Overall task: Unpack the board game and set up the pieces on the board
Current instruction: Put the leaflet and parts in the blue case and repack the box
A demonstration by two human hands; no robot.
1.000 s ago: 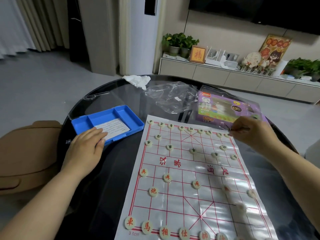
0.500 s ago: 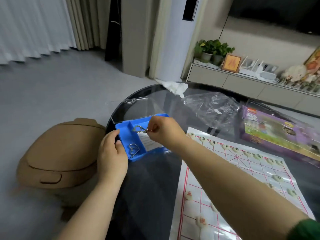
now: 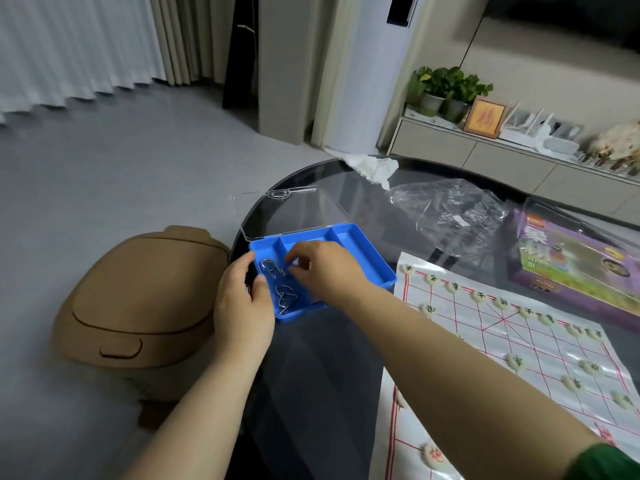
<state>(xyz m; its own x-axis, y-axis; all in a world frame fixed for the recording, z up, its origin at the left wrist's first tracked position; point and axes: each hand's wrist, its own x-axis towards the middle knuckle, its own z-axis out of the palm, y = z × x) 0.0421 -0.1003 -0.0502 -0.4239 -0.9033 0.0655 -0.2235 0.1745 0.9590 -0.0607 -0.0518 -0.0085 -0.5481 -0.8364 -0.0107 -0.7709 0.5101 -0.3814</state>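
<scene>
Looking down from the head cam: the left hand (image 3: pixel 242 306) grips the left rim of the blue tray (image 3: pixel 363 258), thumb over the edge into the compartment, other fingers against the outer side. The right hand (image 3: pixel 322 268) hangs over the same compartment, fingers curled narrow, tips pinching one end of the upper wire loop (image 3: pixel 272 266). A second wire loop (image 3: pixel 285 297) lies flat on the tray floor nearer the camera. The tray's clear lid (image 3: pixel 294 209) is flipped open behind it.

The tray sits at the left edge of the dark glass table (image 3: pixel 311 375). The game board sheet (image 3: pixel 519 358) is spread flat to its right, apart from the tray. Green-marked pieces (image 3: pixel 479 296) line its far rows; a red-marked piece (image 3: pixel 433 457) is at the near edge. The purple game box (image 3: pixel 571 268) sits beyond the sheet, with a crumpled plastic bag (image 3: pixel 450 213) to its left. A tan bin (image 3: pixel 138 299) stands on the floor beside the table.
</scene>
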